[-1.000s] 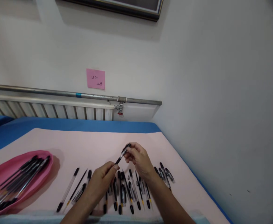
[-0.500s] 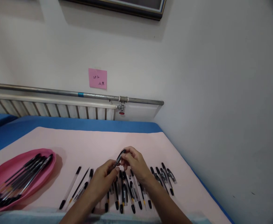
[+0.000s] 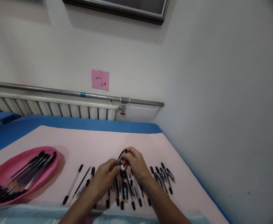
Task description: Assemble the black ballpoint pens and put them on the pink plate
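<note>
Pinching from both sides, the left hand [image 3: 105,177] and the right hand [image 3: 135,161] share one black pen [image 3: 122,156], held just above the pink mat [image 3: 92,143] near its front edge. The pen's long axis tilts from lower left to upper right. Its lower end sits between the left thumb and forefinger, and its upper end pokes out past the right hand's fingertips. Only a short dark stretch shows between the two grips, so whether cap and barrel are fully joined is hard to tell. Neither hand is nearer to the pen than the other: their fingertips almost meet around it. Both are closed on it in a narrow pinch, the other fingers curled in. The forearms come up from the bottom edge and converge, the left wrist lower and nearer the camera, the right hand raised a little farther out.

Directly below the hands a row of loose pens [image 3: 127,193] lies on the mat, mostly pointing away from the person. A few more pens [image 3: 78,183] lie slanted just to the left, and a cluster of short pen pieces [image 3: 163,174] lies just to the right. Well apart on the far left, a pink tray [image 3: 15,155] holds a bundle of black pens [image 3: 26,175]. Behind the mat are a blue cloth [image 3: 80,123], a radiator [image 3: 57,109] under a metal pipe [image 3: 57,91], and a pink sticky note [image 3: 100,79] on the wall.
</note>
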A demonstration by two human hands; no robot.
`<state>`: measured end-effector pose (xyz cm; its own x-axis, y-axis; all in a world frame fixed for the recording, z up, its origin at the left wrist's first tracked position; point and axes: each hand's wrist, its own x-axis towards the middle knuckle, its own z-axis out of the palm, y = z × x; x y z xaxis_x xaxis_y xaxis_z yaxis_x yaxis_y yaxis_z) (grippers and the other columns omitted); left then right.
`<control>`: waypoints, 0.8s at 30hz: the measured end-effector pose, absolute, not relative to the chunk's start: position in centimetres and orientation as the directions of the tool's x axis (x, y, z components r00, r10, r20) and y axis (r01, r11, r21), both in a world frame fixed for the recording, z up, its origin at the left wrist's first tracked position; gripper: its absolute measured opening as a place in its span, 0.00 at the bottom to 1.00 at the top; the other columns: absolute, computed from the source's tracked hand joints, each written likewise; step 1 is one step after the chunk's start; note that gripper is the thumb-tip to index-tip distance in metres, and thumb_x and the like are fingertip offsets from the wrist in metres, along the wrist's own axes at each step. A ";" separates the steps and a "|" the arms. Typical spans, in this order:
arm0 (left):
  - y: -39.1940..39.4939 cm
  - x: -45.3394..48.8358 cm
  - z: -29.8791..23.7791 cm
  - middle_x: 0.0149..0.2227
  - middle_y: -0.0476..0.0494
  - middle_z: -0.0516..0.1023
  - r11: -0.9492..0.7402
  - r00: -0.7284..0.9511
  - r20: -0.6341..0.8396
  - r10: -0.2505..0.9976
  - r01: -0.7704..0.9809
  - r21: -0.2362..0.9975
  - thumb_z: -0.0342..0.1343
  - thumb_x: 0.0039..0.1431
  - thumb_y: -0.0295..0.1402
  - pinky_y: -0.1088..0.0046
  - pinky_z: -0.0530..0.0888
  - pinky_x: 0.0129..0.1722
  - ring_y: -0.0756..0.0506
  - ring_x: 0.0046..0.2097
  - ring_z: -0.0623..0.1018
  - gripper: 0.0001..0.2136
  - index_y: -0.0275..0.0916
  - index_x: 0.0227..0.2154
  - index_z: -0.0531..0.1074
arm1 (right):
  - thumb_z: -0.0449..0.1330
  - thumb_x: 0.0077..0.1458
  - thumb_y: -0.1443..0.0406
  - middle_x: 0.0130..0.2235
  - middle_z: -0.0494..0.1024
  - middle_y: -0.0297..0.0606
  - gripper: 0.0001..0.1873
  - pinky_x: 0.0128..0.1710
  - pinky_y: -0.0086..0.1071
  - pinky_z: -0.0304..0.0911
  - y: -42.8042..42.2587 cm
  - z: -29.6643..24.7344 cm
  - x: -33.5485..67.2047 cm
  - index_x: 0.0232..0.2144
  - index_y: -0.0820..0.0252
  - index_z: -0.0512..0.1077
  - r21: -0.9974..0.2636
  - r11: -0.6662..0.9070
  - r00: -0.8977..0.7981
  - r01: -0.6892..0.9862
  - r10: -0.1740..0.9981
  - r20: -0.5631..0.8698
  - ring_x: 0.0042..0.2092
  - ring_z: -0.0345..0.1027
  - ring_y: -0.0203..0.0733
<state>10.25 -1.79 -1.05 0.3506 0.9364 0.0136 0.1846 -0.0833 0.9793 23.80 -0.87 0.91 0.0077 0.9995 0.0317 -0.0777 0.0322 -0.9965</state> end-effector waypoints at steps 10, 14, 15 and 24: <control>-4.4 6.5 0.7 0.20 0.54 0.66 -0.189 0.232 0.112 0.966 0.341 0.921 0.43 0.55 0.38 0.78 0.61 0.24 0.52 0.24 0.67 0.12 0.38 0.30 0.69 | 0.55 0.47 0.57 0.36 0.74 0.41 0.18 0.26 0.30 0.63 -5.6 5.1 22.5 0.41 0.57 0.67 -0.876 0.282 -0.015 0.392 0.954 0.301 0.30 0.68 0.40; -5.0 -0.6 0.9 0.22 0.51 0.69 -0.090 -0.009 0.123 0.992 0.626 0.774 0.43 0.55 0.36 0.78 0.63 0.26 0.50 0.26 0.70 0.12 0.38 0.32 0.69 | 0.55 0.48 0.56 0.33 0.76 0.38 0.11 0.29 0.29 0.64 -8.2 3.5 22.7 0.32 0.52 0.71 -0.780 0.327 -0.140 0.534 0.944 0.300 0.32 0.69 0.42; -4.9 -2.5 1.0 0.23 0.50 0.70 -0.057 -0.065 0.131 0.989 0.659 0.750 0.42 0.56 0.37 0.77 0.63 0.27 0.49 0.27 0.71 0.13 0.37 0.34 0.69 | 0.54 0.49 0.56 0.33 0.76 0.38 0.10 0.30 0.29 0.64 -8.5 2.7 22.8 0.31 0.52 0.71 -0.774 0.321 -0.118 0.545 0.944 0.308 0.33 0.69 0.42; -2.2 -13.1 0.8 0.29 0.38 0.77 0.252 -0.367 0.137 0.920 0.823 0.509 0.45 0.52 0.31 0.71 0.65 0.31 0.41 0.33 0.75 0.12 0.34 0.33 0.72 | 0.50 0.52 0.59 0.32 0.75 0.40 0.10 0.32 0.34 0.63 -7.8 -0.6 24.1 0.29 0.53 0.71 -0.729 0.308 -0.122 0.612 0.947 0.297 0.34 0.68 0.44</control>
